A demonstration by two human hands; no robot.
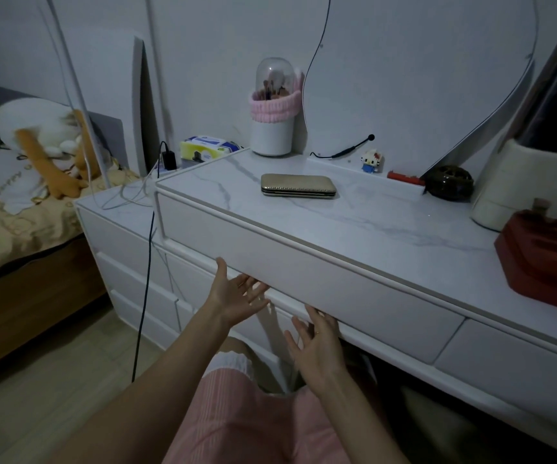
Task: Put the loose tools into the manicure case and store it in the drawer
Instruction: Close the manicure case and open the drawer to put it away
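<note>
While the manicure case (298,186) lies closed, both hands (left hand (233,293), right hand (315,346)) reach empty, fingers spread

Gold manicure case (298,186), closed, flat on the marble dresser top (387,216), drawer (310,279) shut

— What is the person wearing?
— A pink garment (237,426) with fine vertical ribs, seen below the 2 arms; a white ruffled trim (237,361) shows at its upper edge.

— Any sleeves?
— None visible: both forearms are bare up to the frame's edge.

— Jewellery?
— 1 thin ring (317,333) on a finger of the right hand (317,346). The left hand (233,296) shows none.
</note>
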